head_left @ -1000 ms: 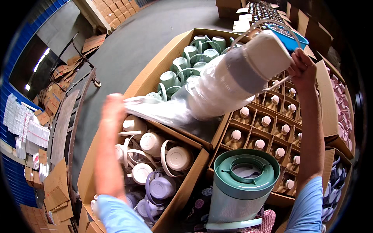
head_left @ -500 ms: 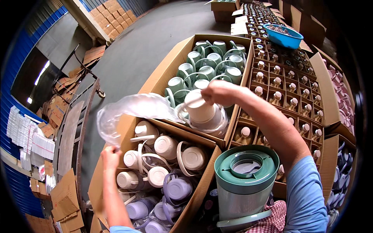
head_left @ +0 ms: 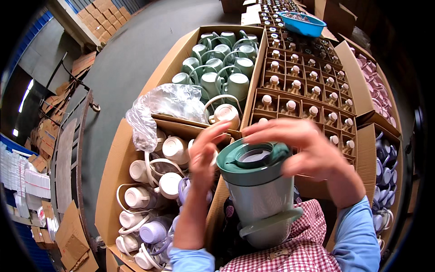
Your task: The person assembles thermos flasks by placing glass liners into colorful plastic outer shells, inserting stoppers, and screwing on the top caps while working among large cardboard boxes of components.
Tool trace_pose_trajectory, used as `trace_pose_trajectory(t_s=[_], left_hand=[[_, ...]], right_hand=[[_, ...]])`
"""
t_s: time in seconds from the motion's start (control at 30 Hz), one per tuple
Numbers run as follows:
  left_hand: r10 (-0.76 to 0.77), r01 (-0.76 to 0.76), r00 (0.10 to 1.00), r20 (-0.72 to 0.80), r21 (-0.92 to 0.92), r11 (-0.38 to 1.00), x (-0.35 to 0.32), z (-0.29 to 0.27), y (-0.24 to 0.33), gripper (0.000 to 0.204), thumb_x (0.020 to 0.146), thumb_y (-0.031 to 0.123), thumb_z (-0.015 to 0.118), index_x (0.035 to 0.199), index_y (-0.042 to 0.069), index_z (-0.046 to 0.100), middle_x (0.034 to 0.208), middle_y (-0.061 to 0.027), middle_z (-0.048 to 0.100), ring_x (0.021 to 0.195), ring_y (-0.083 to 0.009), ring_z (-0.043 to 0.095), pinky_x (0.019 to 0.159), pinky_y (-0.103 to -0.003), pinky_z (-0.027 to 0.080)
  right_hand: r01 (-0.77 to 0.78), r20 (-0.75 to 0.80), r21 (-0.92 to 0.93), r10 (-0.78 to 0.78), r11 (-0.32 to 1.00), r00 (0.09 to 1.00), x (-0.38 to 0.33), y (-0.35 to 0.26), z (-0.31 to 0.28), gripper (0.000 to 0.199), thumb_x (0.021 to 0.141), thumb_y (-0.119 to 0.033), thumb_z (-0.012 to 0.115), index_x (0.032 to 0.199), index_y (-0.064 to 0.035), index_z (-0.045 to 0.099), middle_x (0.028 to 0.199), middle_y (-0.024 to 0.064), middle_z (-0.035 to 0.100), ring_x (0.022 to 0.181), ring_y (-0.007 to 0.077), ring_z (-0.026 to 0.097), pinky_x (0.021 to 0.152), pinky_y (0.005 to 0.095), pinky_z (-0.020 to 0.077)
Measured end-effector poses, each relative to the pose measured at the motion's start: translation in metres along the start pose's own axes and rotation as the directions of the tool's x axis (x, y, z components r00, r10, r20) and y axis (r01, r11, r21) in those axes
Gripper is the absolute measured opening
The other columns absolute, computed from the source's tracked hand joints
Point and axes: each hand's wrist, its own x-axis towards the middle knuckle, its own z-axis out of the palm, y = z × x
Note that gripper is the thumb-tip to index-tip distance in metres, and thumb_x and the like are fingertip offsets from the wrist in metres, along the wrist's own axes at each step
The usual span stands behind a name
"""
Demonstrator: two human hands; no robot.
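Note:
A silver-grey flask body (head_left: 260,199) with a wide green collar (head_left: 256,177) and a round opening at its top stands tilted against my lap. A light green carrying handle (head_left: 272,224) circles its lower part. My left hand (head_left: 206,152) is open at the collar's left side, fingers stretched upward. Over the collar's right side my right hand (head_left: 297,143) spreads, thumb and fingers apart; whether it touches the rim I cannot tell. White handled parts (head_left: 170,185) and lilac ones (head_left: 153,231) lie in the carton left of my left arm.
Ahead, a carton (head_left: 156,72) holds green handled parts (head_left: 210,84), a cream part (head_left: 225,114) and a crumpled plastic bag (head_left: 167,102). Divided cartons hold white-capped bottles (head_left: 294,86). A blue basin (head_left: 302,25), pink parts (head_left: 374,84) and a cart (head_left: 72,149) stand farther out.
Both hands have come to the green-collared flask body. My right hand has let go of the cream part, and my left hand has released the plastic bag. The view has shifted.

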Motion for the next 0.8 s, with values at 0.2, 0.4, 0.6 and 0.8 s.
trace_pose_trajectory(t_s=[0.2,0.4,0.6,0.8], left_hand=[[-0.013,0.095,0.985,0.17,-0.479,0.873,-0.001,0.048,-0.001,0.097,0.083,0.076,0.025,0.134,-0.005,0.04,0.138,-0.0223,0.041,0.132,-0.031,0.036,0.111,-0.04,0.022],[0.09,-0.06,0.979,0.181,-0.166,0.984,-0.012,0.066,0.037,0.098,0.08,0.075,0.037,0.132,-0.008,0.042,0.138,-0.0213,0.041,0.126,-0.0284,0.042,0.105,-0.037,0.031],[0.04,0.001,0.997,0.067,-0.517,0.856,-0.003,0.027,0.02,0.083,0.089,0.067,0.029,0.126,-0.004,0.05,0.132,-0.0225,0.048,0.124,-0.0311,0.046,0.101,-0.043,0.039],[-0.191,-0.154,0.823,-0.535,-0.533,0.832,0.001,-0.006,-0.033,0.068,0.093,0.057,0.032,0.126,0.0,0.05,0.13,-0.0176,0.051,0.119,-0.0298,0.051,0.098,-0.044,0.042]], right_hand=[[-0.187,0.135,-0.209,0.218,0.96,0.967,-0.024,-0.009,0.012,0.039,0.083,-0.04,0.049,0.09,-0.0097,0.072,0.066,0.0139,0.063,0.072,0.0293,0.062,0.072,0.0413,0.0453],[-0.117,-0.014,0.502,0.143,0.857,0.99,-0.057,0.035,0.0,0.073,0.088,-0.059,0.036,0.124,0.0013,0.055,0.116,0.0149,0.062,0.105,0.0225,0.06,0.093,0.0329,0.0457],[-0.158,0.029,0.648,0.184,0.745,0.983,-0.046,0.003,-0.024,0.065,0.093,-0.054,0.035,0.126,-0.0005,0.053,0.119,0.012,0.061,0.108,0.0215,0.057,0.097,0.0342,0.0414],[-0.008,-0.6,-0.058,-0.028,0.998,0.799,-0.059,-0.041,-0.081,0.065,0.095,-0.052,0.023,0.119,-0.0019,0.056,0.116,0.0145,0.062,0.107,0.0236,0.058,0.1,0.0402,0.0383]])
